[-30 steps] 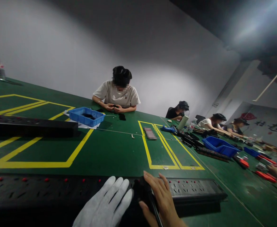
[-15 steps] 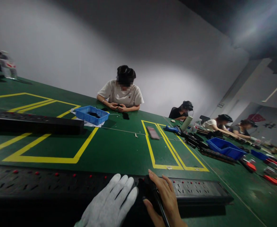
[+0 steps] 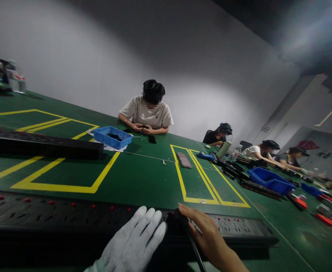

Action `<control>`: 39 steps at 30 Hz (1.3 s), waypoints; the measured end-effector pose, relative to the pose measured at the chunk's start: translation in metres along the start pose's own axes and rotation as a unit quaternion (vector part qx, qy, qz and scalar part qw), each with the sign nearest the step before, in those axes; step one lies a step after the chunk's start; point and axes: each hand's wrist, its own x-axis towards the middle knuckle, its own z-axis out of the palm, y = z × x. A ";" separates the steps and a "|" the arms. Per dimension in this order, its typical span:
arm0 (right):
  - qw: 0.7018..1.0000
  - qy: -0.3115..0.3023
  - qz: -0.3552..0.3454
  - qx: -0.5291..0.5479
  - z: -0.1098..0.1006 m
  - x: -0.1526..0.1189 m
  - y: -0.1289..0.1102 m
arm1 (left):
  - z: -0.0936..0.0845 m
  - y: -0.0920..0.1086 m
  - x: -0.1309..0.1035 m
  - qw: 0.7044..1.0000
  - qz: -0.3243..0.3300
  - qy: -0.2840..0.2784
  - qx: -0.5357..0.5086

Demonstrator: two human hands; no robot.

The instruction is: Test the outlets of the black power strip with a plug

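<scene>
A long black power strip [image 3: 69, 215] with red switches and rows of sockets lies across the near side of the table. My left hand [image 3: 134, 240], in a white glove, rests flat on the strip with its fingers stretched out. Bare, my right hand [image 3: 205, 234] grips a black plug [image 3: 180, 218] against the strip's top. From the plug a black cord [image 3: 194, 247] runs down toward me. Whether the plug's pins sit in a socket is hidden by the hand.
Another black strip [image 3: 41, 145] lies at left. Beyond it stands a blue tray [image 3: 112, 138] with dark parts. A phone [image 3: 184, 160] lies within yellow tape lines. At right are a dark blue bin [image 3: 269, 181] and red-handled tools [image 3: 329, 222]. Co-workers sit around the table.
My right wrist has swung to the right, and the thumb no longer shows; the fingers stay at the plug. My left hand keeps its place on the strip. The view has shifted slightly.
</scene>
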 end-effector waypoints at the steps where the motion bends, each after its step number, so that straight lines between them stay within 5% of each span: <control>1: 1.000 -0.012 0.000 0.005 -0.003 0.002 0.001 | -0.001 0.000 0.000 1.000 -0.001 0.000 0.000; 15: 0.998 0.050 -0.020 -0.027 0.007 -0.008 -0.007 | 0.001 0.001 0.000 1.000 -0.003 0.005 0.010; 23: 0.995 0.037 -0.042 -0.088 0.012 -0.025 -0.011 | 0.004 0.004 -0.004 1.000 -0.017 0.009 -0.014; 32: 0.990 0.099 -0.016 -0.103 0.041 -0.029 -0.013 | 0.007 0.005 -0.006 1.000 -0.016 0.004 -0.016; 39: 0.993 0.029 -0.010 -0.110 0.007 -0.012 -0.027 | 0.017 0.009 -0.008 0.999 -0.032 0.030 -0.024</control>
